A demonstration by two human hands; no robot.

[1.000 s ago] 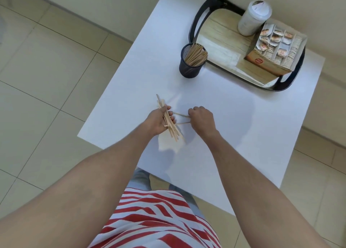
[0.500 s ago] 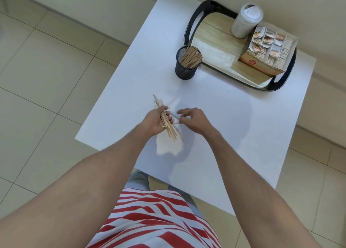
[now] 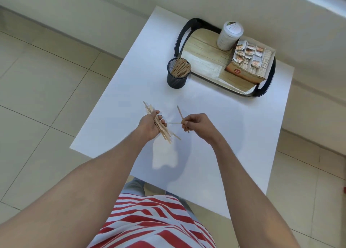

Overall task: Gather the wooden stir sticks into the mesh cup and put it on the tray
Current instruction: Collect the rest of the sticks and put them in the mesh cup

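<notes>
The left hand (image 3: 150, 125) clasps a bundle of stir sticks (image 3: 159, 124); the right hand (image 3: 197, 125) pinches two sticks (image 3: 180, 113) above the table (image 3: 234, 135). The mesh cup (image 3: 177, 75) stands far, touching the tray (image 3: 202, 47).

**Pale wood, black mesh, red stripes**

The table (image 3: 215, 135) is plain white. The stir sticks (image 3: 158, 124) are pale tan. The mesh cup (image 3: 177, 79) is black. The tray (image 3: 206, 47) has a black rim and light wood-grain base. The far lidded cup (image 3: 230, 36) is white, the box (image 3: 243, 73) orange-tan. The shirt (image 3: 149, 219) is red-and-white striped, the floor tiles (image 3: 46, 79) beige.
</notes>
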